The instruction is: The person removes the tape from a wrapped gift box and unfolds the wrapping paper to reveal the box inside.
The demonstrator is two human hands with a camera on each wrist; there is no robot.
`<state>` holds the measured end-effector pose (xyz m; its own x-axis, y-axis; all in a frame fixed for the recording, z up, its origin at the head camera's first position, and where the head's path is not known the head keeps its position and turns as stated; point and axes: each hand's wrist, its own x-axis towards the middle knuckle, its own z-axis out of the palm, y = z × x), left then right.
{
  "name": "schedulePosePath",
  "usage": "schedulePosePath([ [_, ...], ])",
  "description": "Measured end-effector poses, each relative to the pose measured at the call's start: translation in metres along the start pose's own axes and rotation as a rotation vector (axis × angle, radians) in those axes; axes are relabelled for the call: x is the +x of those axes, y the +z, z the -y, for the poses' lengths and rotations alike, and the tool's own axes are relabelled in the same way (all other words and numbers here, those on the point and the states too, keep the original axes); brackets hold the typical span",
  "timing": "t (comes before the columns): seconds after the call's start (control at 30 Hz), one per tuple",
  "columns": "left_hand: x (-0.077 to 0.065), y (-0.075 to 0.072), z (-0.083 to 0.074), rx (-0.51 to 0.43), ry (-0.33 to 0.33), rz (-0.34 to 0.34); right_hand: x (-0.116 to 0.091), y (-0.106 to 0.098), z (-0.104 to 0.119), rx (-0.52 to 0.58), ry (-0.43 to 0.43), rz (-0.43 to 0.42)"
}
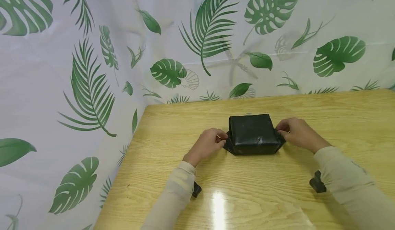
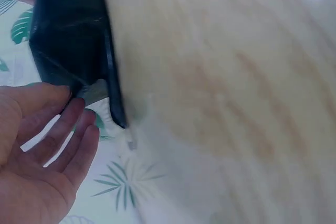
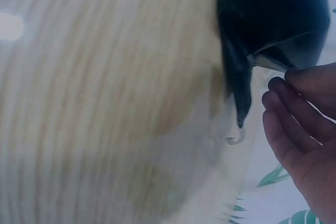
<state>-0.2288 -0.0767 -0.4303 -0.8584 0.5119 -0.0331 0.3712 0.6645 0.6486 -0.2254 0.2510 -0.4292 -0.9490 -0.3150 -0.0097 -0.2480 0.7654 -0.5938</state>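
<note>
A box-shaped parcel point(image 1: 254, 130) in shiny black wrapping lies on the wooden table, with a small piece of clear tape on its front. Its wrapping sticks out as folded flaps at both ends. At the left end my left hand point(image 1: 210, 142) pinches the edge of the left flap point(image 2: 68, 51) between thumb and index finger, the other fingers loosely bent. My right hand point(image 1: 296, 134) likewise pinches the right flap point(image 3: 278, 51) by thumb and fingertips. In each wrist view a lower point of the flap hangs down beside the fingers, with a bit of clear tape at its tip.
The light wood-grain table point(image 1: 172, 120) reaches back to a white curtain point(image 1: 123, 3) printed with green leaves, which also runs along the left side. A black wrist device shows below each sleeve point(image 1: 348, 175). Bright light reflects off the table near the front.
</note>
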Motion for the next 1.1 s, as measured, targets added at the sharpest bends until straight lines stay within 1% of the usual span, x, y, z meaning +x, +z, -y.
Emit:
schedulePosePath([
  [0.1, 0.003, 0.004, 0.003, -0.01, -0.002, 0.029, 0.0, 0.004, -0.002, -0.002, 0.014, 0.03],
  [0.2, 0.006, 0.008, 0.004, 0.015, 0.023, 0.027, -0.001, 0.006, -0.004, 0.004, 0.015, 0.043],
  [0.3, 0.009, 0.01, 0.005, 0.064, 0.041, 0.021, -0.003, 0.008, -0.009, 0.006, 0.002, 0.036],
  [0.43, 0.009, 0.011, 0.004, 0.124, 0.043, 0.024, -0.003, 0.01, -0.015, 0.021, -0.01, 0.031],
  [0.6, 0.01, 0.011, 0.006, 0.211, 0.066, 0.034, -0.004, 0.01, -0.02, 0.062, -0.005, 0.05],
  [0.77, 0.009, 0.01, 0.007, 0.283, 0.085, 0.035, -0.005, 0.011, -0.022, 0.068, -0.011, 0.057],
  [0.9, 0.008, 0.009, 0.009, 0.303, 0.099, 0.032, -0.007, 0.01, -0.025, 0.07, -0.02, 0.069],
  [0.97, 0.007, 0.008, 0.01, 0.301, 0.112, 0.028, -0.009, 0.009, -0.025, 0.079, -0.02, 0.08],
  [1.1, 0.004, 0.007, 0.014, 0.294, 0.117, 0.032, -0.011, 0.006, -0.026, 0.103, -0.02, 0.102],
])
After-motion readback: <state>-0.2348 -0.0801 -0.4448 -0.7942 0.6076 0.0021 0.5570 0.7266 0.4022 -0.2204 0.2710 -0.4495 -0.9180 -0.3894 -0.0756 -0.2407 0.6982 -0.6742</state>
